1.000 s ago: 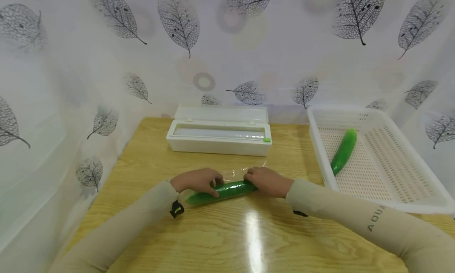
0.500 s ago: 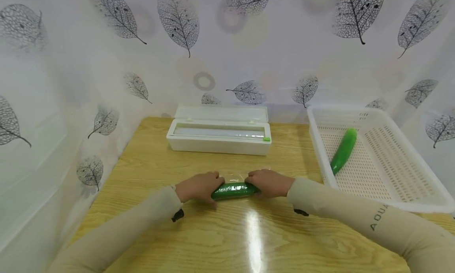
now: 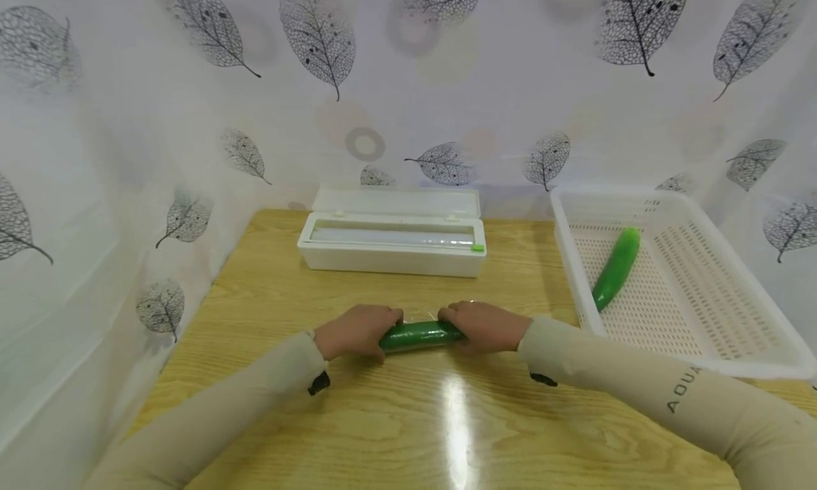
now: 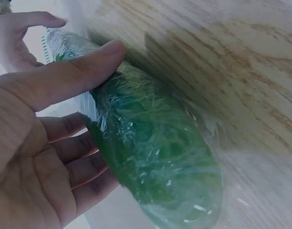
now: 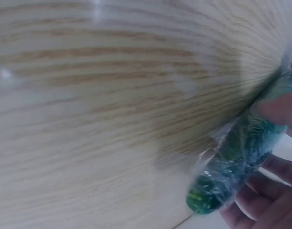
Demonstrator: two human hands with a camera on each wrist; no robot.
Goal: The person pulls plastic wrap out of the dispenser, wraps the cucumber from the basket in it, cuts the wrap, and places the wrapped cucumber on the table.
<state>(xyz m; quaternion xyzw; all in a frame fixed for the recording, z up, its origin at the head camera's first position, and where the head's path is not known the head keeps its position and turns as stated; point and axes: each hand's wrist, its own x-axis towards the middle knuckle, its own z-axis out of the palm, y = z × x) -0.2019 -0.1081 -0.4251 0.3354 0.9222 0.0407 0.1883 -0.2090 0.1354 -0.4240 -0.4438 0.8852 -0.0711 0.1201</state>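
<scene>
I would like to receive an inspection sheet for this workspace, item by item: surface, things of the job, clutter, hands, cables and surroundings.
Surface: wood-grain table, glossy, with a bright reflection near the middle.
Job's things: film-wrapped cucumber, with clear film loose along its far side; white box, lid raised, film roll inside; white basket at the right, holding a second cucumber.
Clutter: nothing seen.
Hands: left hand and right hand grip the wrapped cucumber near opposite ends.
Cables: nothing seen.
Surroundings: pale backdrop printed with dark leaves.
</scene>
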